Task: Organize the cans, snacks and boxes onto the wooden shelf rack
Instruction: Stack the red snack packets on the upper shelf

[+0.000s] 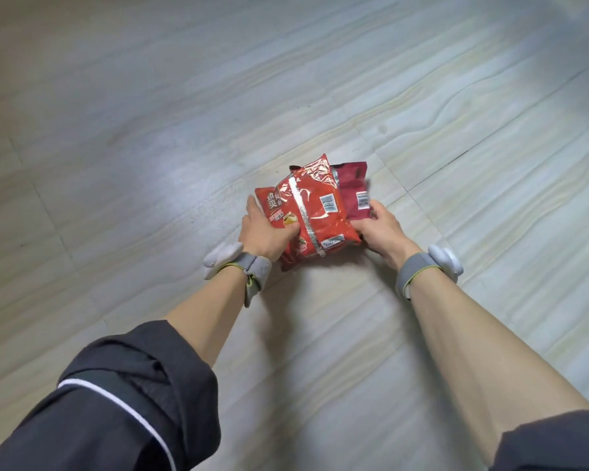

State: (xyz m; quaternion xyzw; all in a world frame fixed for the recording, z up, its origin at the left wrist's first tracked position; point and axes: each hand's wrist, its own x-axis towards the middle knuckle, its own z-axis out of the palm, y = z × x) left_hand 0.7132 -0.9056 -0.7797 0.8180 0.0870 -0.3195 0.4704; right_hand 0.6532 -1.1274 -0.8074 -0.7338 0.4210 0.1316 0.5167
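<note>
Left grip (pixel 266 232), right grip (pixel 381 229) curled round 2 snack bags (pixel 317 212).

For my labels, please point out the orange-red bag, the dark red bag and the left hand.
orange-red bag (pixel 323 226): head view, face right of seam.
dark red bag (pixel 351 180): head view, part above barcode.
left hand (pixel 265 233): head view, its back.
</note>
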